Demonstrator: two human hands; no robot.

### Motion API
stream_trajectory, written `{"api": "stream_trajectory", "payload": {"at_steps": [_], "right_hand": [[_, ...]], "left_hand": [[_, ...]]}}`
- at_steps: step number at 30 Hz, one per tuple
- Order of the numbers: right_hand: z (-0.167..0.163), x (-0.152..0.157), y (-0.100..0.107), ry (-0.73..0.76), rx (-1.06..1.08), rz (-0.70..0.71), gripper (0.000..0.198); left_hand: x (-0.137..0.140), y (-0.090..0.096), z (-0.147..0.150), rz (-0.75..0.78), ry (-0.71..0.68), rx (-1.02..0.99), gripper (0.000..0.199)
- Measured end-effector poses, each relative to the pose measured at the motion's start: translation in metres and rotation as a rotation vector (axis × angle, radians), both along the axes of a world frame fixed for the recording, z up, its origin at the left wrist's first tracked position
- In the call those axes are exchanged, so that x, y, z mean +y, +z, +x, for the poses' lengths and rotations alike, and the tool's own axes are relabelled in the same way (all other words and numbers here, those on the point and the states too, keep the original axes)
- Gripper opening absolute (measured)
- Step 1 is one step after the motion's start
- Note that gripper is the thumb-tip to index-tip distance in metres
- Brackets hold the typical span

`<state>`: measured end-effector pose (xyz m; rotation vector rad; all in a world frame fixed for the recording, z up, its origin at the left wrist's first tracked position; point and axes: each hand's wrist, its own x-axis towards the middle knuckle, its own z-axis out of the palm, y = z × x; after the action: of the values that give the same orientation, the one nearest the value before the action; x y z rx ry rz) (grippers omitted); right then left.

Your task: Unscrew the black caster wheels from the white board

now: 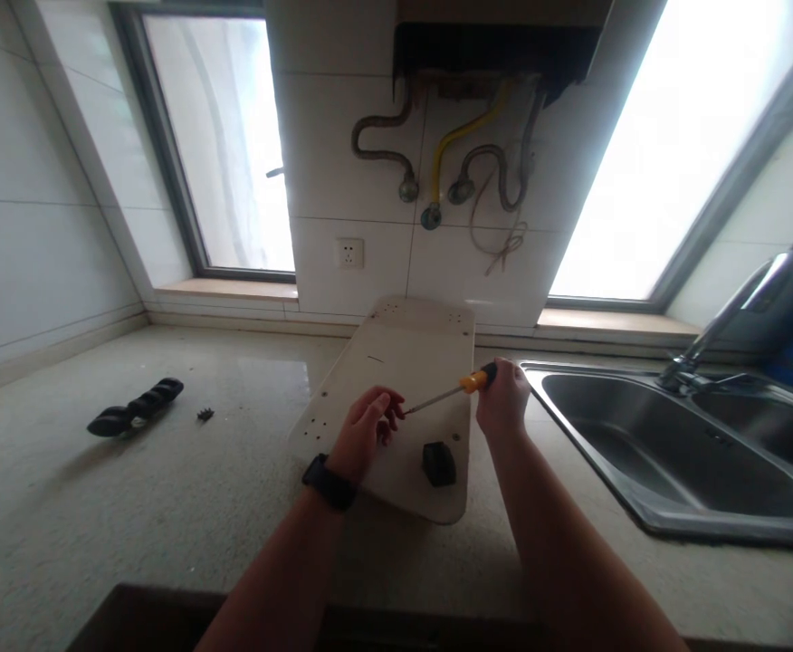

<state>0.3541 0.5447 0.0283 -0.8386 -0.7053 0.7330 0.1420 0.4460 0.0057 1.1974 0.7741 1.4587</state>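
Note:
My right hand (pixel 503 398) is wrapped round the yellow and black handle of a screwdriver (pixel 468 384), whose shaft slopes down to the left. The screwdriver's tip reaches the fingers of my left hand (pixel 373 418), which are curled together; anything small between them is too blurred to make out. Both hands are over a pale board (pixel 424 349) with rounded corners and small holes, lying on the counter. On the board, just below the screwdriver, sits a black block-like piece (pixel 438 464). A thin dark strip (pixel 375 359) lies farther back on it.
To the left on the counter (pixel 247 507) lie a black lobed part (pixel 137 407) and a small cluster of dark bits (pixel 205 414). At the right is a steel sink (pixel 614 462) with a faucet (pixel 722 321). Pipes (pixel 383 156) and a socket (pixel 349 254) are on the back wall.

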Motion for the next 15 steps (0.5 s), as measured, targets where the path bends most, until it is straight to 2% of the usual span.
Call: {"api": "stream_trajectory", "payload": {"at_steps": [6, 15], "right_hand": [[0.002, 0.003, -0.001, -0.062, 0.058, -0.011, 0.022], [0.006, -0.001, 0.0, -0.066, 0.057, 0.011, 0.02]], "left_hand": [[0.002, -0.004, -0.001, 0.028, -0.018, 0.126, 0.021], [0.002, -0.011, -0.004, 0.073, -0.004, 0.249, 0.017]]}}
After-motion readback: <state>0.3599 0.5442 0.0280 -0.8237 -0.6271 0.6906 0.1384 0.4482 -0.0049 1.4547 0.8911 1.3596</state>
